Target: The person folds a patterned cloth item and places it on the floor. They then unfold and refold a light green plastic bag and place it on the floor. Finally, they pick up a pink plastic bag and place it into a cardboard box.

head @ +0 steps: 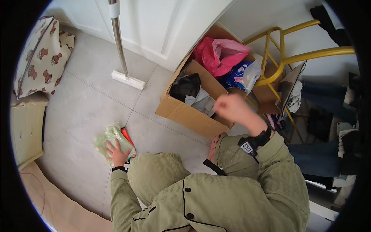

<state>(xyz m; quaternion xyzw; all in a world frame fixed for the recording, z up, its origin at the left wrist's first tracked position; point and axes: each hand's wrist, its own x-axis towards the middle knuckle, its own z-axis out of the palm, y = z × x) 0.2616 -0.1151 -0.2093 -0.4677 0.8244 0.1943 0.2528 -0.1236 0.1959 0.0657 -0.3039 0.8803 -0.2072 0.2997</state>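
My left hand (118,153) is pressed, fingers spread, on a crumpled pale green plastic bag (108,132) on the tiled floor. A red item (127,137) sticks out from beneath the bag's right side. Blurred and with its fingers curled, my right hand (232,108) is over the near right edge of an open cardboard box (188,117). Whether it holds anything is not visible. Inside the box lie a black plastic bag (187,87) and crumpled pale wrapping (198,100). Behind them are a pink plastic bag (216,55) and a blue-and-white package (239,75).
A white broom-like floor tool (127,79) stands before the white door (145,26). At right is a yellow metal frame (279,69) beside cardboard and hanging clothes (318,156). Leftward are a bear-print bag (40,63) and a cream drawer cabinet (27,133).
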